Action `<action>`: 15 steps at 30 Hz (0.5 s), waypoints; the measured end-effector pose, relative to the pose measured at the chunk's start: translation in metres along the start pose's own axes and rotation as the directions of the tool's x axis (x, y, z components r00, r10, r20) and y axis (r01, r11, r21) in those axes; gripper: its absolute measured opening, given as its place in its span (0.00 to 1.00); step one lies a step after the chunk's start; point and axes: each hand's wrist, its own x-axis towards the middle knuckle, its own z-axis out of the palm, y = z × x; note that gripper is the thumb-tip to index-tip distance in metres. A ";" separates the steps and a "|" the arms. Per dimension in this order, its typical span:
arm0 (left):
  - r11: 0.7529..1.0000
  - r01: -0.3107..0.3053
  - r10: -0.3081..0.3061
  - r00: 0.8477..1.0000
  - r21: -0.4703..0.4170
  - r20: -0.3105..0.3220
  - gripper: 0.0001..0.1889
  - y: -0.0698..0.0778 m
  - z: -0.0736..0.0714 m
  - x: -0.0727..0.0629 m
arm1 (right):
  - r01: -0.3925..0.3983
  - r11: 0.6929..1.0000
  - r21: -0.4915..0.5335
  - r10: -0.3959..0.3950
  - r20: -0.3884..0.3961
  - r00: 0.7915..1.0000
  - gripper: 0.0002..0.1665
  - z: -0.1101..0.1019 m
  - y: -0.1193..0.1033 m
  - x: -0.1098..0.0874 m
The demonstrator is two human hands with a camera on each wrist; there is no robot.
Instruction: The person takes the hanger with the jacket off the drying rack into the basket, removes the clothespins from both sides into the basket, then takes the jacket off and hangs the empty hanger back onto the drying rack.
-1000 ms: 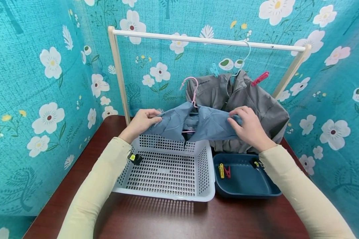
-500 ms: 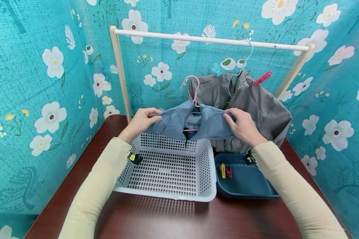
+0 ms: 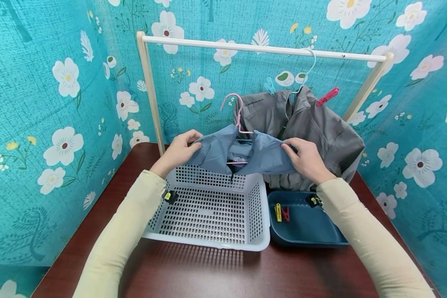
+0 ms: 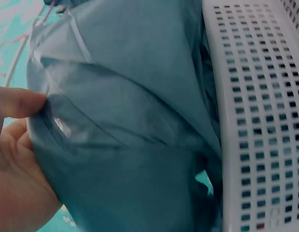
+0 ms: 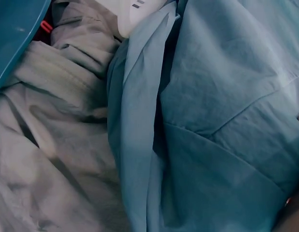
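A blue jacket [image 3: 214,153] is held up in the head view, its front partly open around a pink hanger [image 3: 240,114]. The hanger's hook rises free above the collar, below the rack's bar. My left hand [image 3: 180,150] pinches the jacket's left shoulder between thumb and fingers; the left wrist view shows this thumb and fingers on the cloth [image 4: 125,106]. At the opposite shoulder my right hand [image 3: 307,158] grips the fabric. In the right wrist view the blue cloth [image 5: 226,96] fills the right side, and only a sliver of that hand appears.
A rack with a white bar [image 3: 223,45] stands behind. A grey jacket [image 3: 320,128] hangs there on a light-blue hanger [image 3: 313,62], with a blue clothespin [image 3: 270,85] and a red clothespin [image 3: 328,96]. A white basket [image 3: 205,244] and dark-blue tray [image 3: 309,242], holding yellow and red clothespins, sit in front.
My right hand has shifted slightly inward and its fingers have closed further on the shoulder cloth. The pink hook has tilted a little left. My left hand has hardly moved.
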 end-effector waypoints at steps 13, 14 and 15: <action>0.997 -0.066 0.067 0.997 0.031 -0.040 0.09 0.009 0.013 0.006 | 0.052 0.999 0.003 -0.052 -0.017 0.998 0.09 -0.002 0.000 -0.003; 0.997 -0.067 0.068 0.997 0.028 -0.041 0.09 0.007 0.013 0.006 | 0.055 0.999 0.002 -0.054 -0.017 0.998 0.09 -0.003 0.002 -0.004; 0.997 -0.068 0.070 0.997 0.027 -0.043 0.09 0.006 0.012 0.006 | 0.054 0.999 0.001 -0.054 -0.015 0.998 0.09 -0.004 0.004 -0.005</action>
